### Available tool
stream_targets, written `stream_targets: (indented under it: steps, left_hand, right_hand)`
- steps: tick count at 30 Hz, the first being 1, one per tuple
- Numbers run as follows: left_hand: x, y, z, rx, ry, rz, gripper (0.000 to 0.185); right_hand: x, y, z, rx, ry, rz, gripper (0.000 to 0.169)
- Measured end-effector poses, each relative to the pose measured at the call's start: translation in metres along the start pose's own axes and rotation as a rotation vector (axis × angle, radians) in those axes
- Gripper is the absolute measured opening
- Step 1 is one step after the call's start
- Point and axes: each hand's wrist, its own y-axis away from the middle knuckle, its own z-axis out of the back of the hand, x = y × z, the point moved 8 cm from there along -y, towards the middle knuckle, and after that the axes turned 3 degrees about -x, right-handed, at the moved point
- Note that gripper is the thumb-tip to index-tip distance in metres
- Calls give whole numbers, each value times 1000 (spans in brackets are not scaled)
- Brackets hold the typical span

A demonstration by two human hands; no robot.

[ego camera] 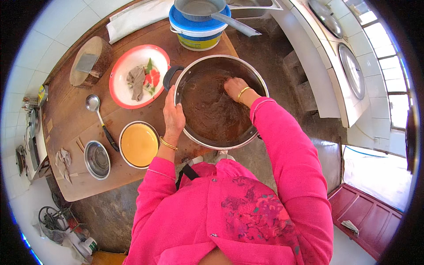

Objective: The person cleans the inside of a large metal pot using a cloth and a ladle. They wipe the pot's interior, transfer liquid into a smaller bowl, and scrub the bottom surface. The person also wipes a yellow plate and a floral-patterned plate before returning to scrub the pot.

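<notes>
A large round metal pot (212,142) stands at the table's right end, with brown liquid (212,109) in it. My left hand (174,116) rests against the pot's outer left side, below its black handle, thumb near the rim. Inside the pot, at the right, my right hand (237,87) dips its fingers into the liquid; the fingertips are hidden, so whether they hold anything cannot be told. Left of my left wrist is a bowl of yellow-orange liquid (139,144). A red-rimmed enamel basin (114,82) holds a crumpled grey cloth (136,82).
On the wooden table (69,116) lie a ladle (92,103), a small metal bowl (97,160) and a cleaver (86,63) on a round chopping block (99,53). A grey saucepan (198,10) sits atop a blue-lidded bucket (200,43) behind the pot.
</notes>
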Motion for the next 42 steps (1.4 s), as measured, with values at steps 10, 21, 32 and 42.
stream_targets:
  steps: [10,21,32,42]
  left_hand:
    - [8,3,0,-33,-7,131,54]
    - [5,3,-1,-20,34,22,55]
    - [6,1,1,-8,55,103,55]
    - [4,1,1,-28,42,46,53]
  right_hand:
    - [26,57,-8,156,-115,-60,15]
    - [53,73,-19,252,-88,73,15]
    - [18,31,-3,65,43,102,14]
    - [2,15,6,1,-2,-47,17]
